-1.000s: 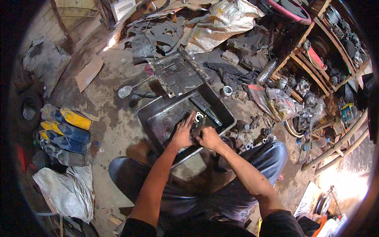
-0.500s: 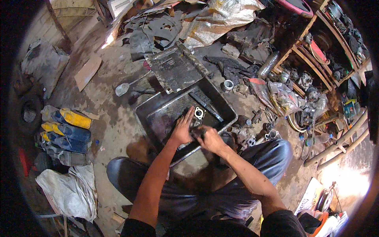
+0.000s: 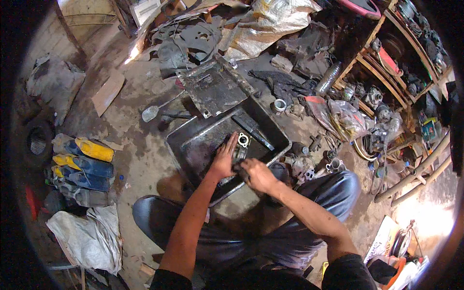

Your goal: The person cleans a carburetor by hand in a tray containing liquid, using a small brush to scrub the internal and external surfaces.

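A greasy metal engine part [image 3: 239,153] with a pale, holed flange [image 3: 243,140] at its far end sits in a black rectangular tray [image 3: 175,151]. My left hand [image 3: 224,160] lies along the part's left side, its fingers stretched out and pressed against it. At the part's near right end is my right hand [image 3: 257,175], its fingers curled in; what they hold, if anything, is too dark to make out. Behind the part, a long dark bar-shaped tool [image 3: 253,132] lies slantwise inside the tray.
A dirty metal plate [image 3: 215,89] overlaps the tray's far edge. To its left are a spatula-like tool [image 3: 151,112] and shoe-shaped yellow and blue bottles [image 3: 94,149]. At right, a small white cup [image 3: 279,105], loose metal parts [image 3: 334,165] and a wooden rack [image 3: 382,82] stand close.
My right hand has drawn slightly back toward me, baring more of the metal part's near body. My left hand stays against its side. The whole view has shifted a little.
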The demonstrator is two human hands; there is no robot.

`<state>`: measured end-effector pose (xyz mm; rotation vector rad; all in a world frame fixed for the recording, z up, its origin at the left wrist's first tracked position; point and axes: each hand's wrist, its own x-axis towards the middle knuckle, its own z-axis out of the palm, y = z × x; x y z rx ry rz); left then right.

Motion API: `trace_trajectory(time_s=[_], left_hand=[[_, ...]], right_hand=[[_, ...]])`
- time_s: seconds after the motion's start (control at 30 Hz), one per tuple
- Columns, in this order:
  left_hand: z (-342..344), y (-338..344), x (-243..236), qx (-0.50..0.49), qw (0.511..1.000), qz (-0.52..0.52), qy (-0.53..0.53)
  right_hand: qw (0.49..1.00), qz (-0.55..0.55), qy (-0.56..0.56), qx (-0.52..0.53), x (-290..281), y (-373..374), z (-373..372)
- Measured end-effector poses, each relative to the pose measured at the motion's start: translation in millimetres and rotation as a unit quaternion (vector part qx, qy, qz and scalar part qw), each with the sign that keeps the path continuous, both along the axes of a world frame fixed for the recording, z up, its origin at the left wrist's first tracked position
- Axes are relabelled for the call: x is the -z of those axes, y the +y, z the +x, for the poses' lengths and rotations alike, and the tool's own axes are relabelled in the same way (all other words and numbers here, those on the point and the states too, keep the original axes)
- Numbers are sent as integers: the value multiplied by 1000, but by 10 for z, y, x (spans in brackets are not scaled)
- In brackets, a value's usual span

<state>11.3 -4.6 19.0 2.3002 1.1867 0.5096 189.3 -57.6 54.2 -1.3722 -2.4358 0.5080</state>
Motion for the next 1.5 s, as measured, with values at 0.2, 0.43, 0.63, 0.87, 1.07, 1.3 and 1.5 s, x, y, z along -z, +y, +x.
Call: trace_trajectory(time_s=[0.2, 0.43, 0.63, 0.87, 1.07, 1.3, 1.5], left_hand=[[82, -32, 37, -17, 998, 38, -44], [29, -21, 3, -27, 999, -10, -31], [42, 18, -26, -31, 998, -25, -41], [129, -104, 5, -38, 998, -12, -53], [114, -57, 20, -40, 996, 2, -76], [141, -72, 49, -67, 997, 0, -35], [105, -20, 85, -84, 991, -21, -103]], right_hand=[[995, 59, 23, 73, -58, 187, 42], [985, 118, -50, 116, -161, 291, 91], [893, 27, 183, 410, -315, 736, 401], [892, 46, 228, 387, 68, 505, 42], [898, 99, 251, 349, 20, 300, 17], [933, 105, 206, 278, 206, 257, -178], [949, 40, 155, 271, -51, 310, -276]])
